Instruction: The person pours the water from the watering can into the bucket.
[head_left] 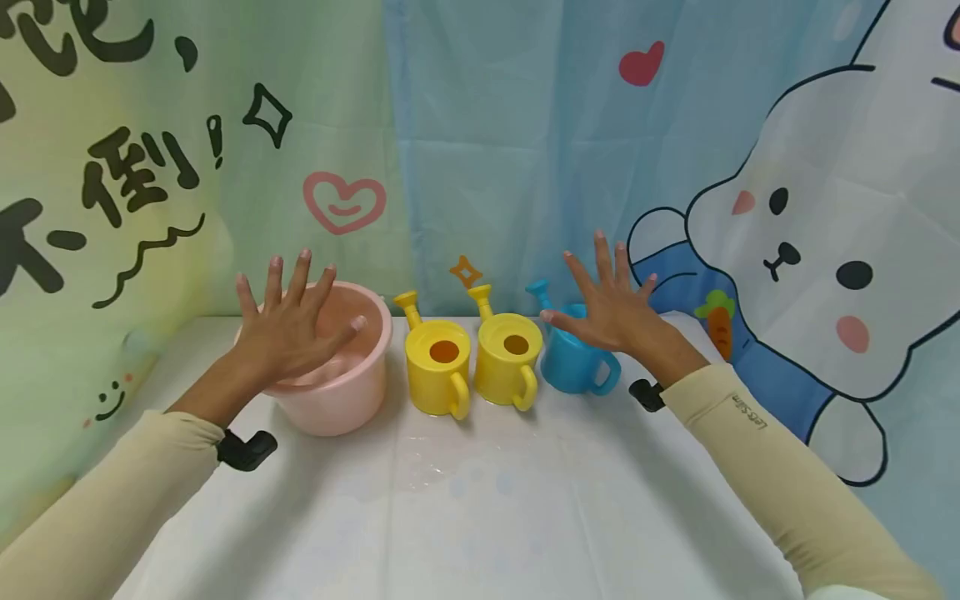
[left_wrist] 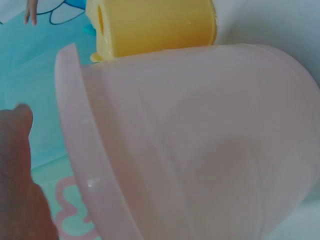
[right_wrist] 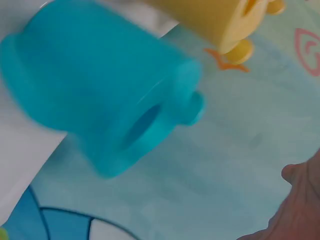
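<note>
My left hand (head_left: 288, 333) is spread flat over the pink bucket (head_left: 337, 408), fingers straight and holding nothing. The bucket's side fills much of the left wrist view. Spread in the same way, my right hand (head_left: 611, 308) hovers over the blue watering can (head_left: 573, 367) and hides part of its top. Between the hands stand two upright yellow watering cans, the left one (head_left: 427, 383) and the right one (head_left: 497, 371), spouts toward the curtain and handles toward me. The right wrist view shows the blue can (right_wrist: 100, 75) large and close, with my thumb at the lower right edge.
A white cloth (head_left: 480, 517) covers the table, with a small wet patch (head_left: 427, 471) in front of the yellow cans. Behind everything hangs a printed curtain (head_left: 480, 167) with a rabbit on the right. Black straps circle both wrists.
</note>
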